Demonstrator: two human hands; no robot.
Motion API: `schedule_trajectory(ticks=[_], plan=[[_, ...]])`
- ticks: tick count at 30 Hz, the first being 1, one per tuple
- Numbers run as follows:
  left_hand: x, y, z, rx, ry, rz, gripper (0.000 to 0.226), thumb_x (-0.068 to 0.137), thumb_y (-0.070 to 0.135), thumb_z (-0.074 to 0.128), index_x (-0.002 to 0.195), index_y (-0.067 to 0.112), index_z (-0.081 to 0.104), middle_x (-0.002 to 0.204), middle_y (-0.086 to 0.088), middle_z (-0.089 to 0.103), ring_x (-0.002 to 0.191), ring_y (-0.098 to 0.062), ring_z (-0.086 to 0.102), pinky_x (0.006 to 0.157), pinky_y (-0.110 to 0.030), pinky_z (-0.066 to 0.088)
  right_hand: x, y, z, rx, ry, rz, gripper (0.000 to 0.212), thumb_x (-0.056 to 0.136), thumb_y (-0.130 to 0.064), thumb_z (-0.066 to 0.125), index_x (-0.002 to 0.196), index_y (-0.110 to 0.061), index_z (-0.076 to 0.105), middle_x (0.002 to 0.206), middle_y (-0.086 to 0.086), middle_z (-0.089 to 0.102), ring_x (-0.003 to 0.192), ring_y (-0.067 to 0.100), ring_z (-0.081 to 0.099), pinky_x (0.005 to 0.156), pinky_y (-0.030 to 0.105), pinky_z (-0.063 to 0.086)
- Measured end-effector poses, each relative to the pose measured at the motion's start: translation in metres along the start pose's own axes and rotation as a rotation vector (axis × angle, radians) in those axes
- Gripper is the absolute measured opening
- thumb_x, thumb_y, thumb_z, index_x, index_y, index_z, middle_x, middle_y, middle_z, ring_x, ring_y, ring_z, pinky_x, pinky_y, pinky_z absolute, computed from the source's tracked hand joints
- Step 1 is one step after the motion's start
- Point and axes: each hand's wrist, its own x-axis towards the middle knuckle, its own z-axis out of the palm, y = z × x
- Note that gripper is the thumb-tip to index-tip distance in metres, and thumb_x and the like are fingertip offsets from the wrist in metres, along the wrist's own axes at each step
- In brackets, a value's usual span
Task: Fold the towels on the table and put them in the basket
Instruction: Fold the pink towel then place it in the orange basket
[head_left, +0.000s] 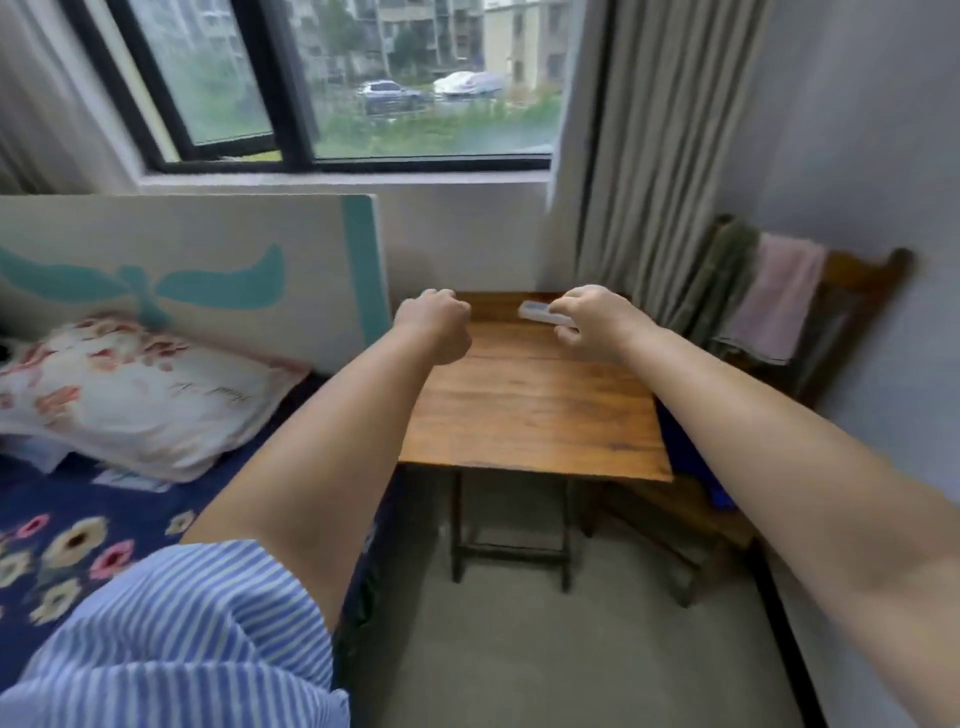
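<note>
Head view: I see a bed (104, 519) with a navy floral sheet filling the left side, a floral pillow (130, 395) on it carrying cursive script I cannot read (it is upside down and blurred). Ahead stands a wooden folding table (530, 410) under the window (337, 83). To the right, a wooden chair (857, 280) has two towels draped over its back, a green towel (727, 275) beside a pink towel (779, 296). No towel lies on the table. My left hand (436, 325) hovers clenched in a fist over the table's far left corner, holding nothing. My right hand (597, 322) grasps a white remote control (537, 313) at the table's far edge.
</note>
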Motion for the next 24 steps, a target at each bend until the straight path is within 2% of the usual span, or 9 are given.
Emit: schedule_trajectory(ticks=[3, 8, 11, 18, 24], plan=[[0.04, 0.05, -0.003, 0.016, -0.008, 0.067, 0.036, 0.094, 0.025, 0.043, 0.127, 0.016, 0.051, 0.134, -0.009, 0.045, 0.127, -0.028, 0.04, 0.097, -0.039, 0.04, -0.009, 0.061, -0.007, 0.013, -0.001, 0.075, 0.038, 0.091, -0.019, 0.045, 0.127, -0.01, 0.052, 0.133, 0.011, 0.051, 0.124, 0.028, 0.045, 0.105, 0.04, 0.038], [0.109, 0.126, -0.004, 0.008, -0.003, 0.197, 0.033, 0.092, 0.021, 0.044, 0.122, 0.017, 0.055, 0.128, -0.008, 0.049, 0.124, -0.027, 0.043, 0.094, -0.035, 0.041, -0.01, 0.157, -0.012, 0.034, -0.013, 0.203, 0.041, 0.095, -0.02, 0.041, 0.135, -0.009, 0.043, 0.141, 0.011, 0.043, 0.133, 0.026, 0.034, 0.11, 0.04, 0.031], [0.166, 0.167, -0.006, -0.019, 0.012, 0.289, 0.033, 0.094, 0.025, 0.044, 0.123, 0.014, 0.054, 0.129, -0.01, 0.048, 0.126, -0.028, 0.042, 0.095, -0.038, 0.041, 0.005, 0.217, -0.012, 0.043, 0.0, 0.289, 0.04, 0.096, -0.018, 0.04, 0.134, -0.009, 0.044, 0.141, 0.01, 0.043, 0.135, 0.026, 0.032, 0.11, 0.039, 0.03], [0.305, 0.244, -0.015, -0.035, 0.028, 0.442, 0.034, 0.095, 0.023, 0.04, 0.124, 0.012, 0.053, 0.131, -0.011, 0.047, 0.128, -0.028, 0.039, 0.096, -0.039, 0.04, 0.063, 0.337, -0.029, 0.045, 0.068, 0.465, 0.04, 0.094, -0.015, 0.042, 0.133, -0.006, 0.046, 0.14, 0.013, 0.045, 0.132, 0.027, 0.036, 0.108, 0.034, 0.03], [0.393, 0.304, -0.013, -0.054, 0.008, 0.52, 0.034, 0.093, 0.02, 0.042, 0.124, 0.013, 0.054, 0.129, -0.011, 0.05, 0.124, -0.03, 0.044, 0.092, -0.039, 0.043, 0.091, 0.419, -0.033, 0.049, 0.113, 0.583, 0.036, 0.092, -0.015, 0.046, 0.126, -0.006, 0.054, 0.133, 0.017, 0.052, 0.124, 0.029, 0.047, 0.101, 0.033, 0.038]])
